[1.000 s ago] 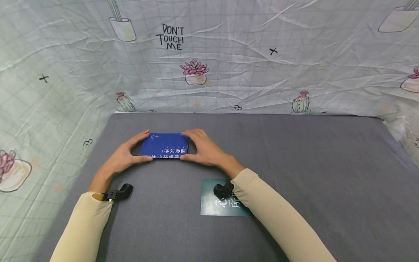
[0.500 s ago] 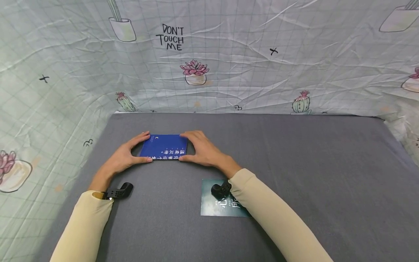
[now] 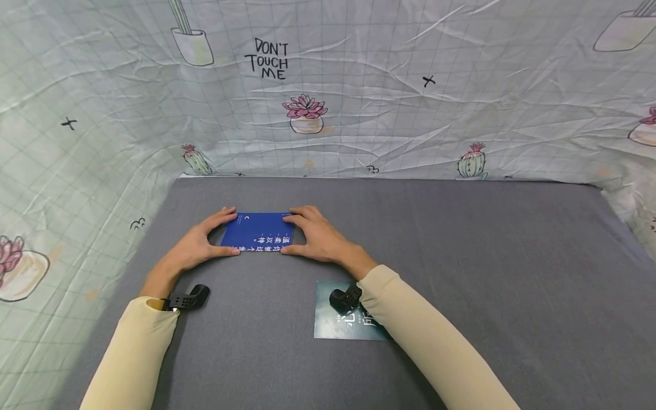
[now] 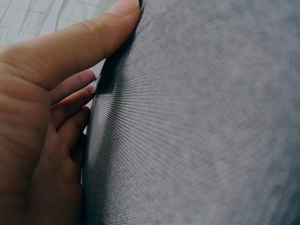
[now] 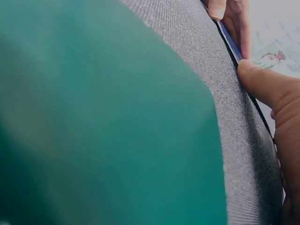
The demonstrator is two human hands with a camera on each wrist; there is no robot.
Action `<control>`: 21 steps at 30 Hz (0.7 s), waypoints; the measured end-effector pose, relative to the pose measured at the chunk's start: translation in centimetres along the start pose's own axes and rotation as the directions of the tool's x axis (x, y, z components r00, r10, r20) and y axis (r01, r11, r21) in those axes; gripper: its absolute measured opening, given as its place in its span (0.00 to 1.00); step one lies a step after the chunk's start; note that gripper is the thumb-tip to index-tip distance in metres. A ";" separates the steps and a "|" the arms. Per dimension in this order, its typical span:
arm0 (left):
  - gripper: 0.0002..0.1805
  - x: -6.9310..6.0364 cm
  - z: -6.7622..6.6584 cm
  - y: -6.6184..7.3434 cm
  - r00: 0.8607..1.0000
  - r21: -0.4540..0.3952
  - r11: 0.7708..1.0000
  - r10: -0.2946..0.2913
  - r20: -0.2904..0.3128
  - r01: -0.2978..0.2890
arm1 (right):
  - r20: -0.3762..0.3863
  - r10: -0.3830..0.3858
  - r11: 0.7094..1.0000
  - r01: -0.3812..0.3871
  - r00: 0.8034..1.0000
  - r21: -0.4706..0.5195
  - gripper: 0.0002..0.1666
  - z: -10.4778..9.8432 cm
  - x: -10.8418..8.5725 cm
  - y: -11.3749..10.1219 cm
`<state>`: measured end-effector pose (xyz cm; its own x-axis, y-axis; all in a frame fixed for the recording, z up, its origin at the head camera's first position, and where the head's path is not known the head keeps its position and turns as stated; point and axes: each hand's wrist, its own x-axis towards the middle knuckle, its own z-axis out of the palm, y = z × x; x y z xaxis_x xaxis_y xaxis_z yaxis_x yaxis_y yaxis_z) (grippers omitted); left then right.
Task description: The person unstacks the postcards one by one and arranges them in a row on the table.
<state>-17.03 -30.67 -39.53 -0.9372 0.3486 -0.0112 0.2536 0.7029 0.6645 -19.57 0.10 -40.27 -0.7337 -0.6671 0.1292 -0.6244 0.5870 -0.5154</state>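
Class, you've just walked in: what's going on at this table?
A person's left hand and right hand grip a blue card, one at each end. Whether it touches the grey table is unclear. Nearer the person, a teal card lies flat, partly hidden by the right sleeve.

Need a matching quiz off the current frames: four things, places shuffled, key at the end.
Things
1. left hand
2. blue printed item
3. teal card
4. DON'T TOUCH ME lettering

Places, head view
A. partly hidden by the right sleeve
B. on the patterned cloth
C. gripping the left end of the blue printed item
D. between the left hand and the right hand

Pairs: 1-C, 2-D, 3-A, 4-B
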 end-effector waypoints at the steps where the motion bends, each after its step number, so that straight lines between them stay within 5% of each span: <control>1: 0.47 0.0 0.0 0.0 1.000 0.005 1.000 0.003 -0.001 -0.003 | 0.006 0.002 1.000 -0.002 1.000 -0.008 0.42 0.0 0.0 0.0; 21: 0.45 -0.1 0.1 0.3 0.999 0.048 0.998 -0.038 0.034 0.036 | 0.032 0.005 0.998 -0.003 0.999 -0.069 0.40 0.1 -0.1 -0.1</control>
<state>-16.85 -30.46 -39.38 -0.9374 0.3426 -0.0618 0.2306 0.7439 0.6273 -19.39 0.05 -40.33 -0.7278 -0.6786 0.0991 -0.6393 0.6191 -0.4562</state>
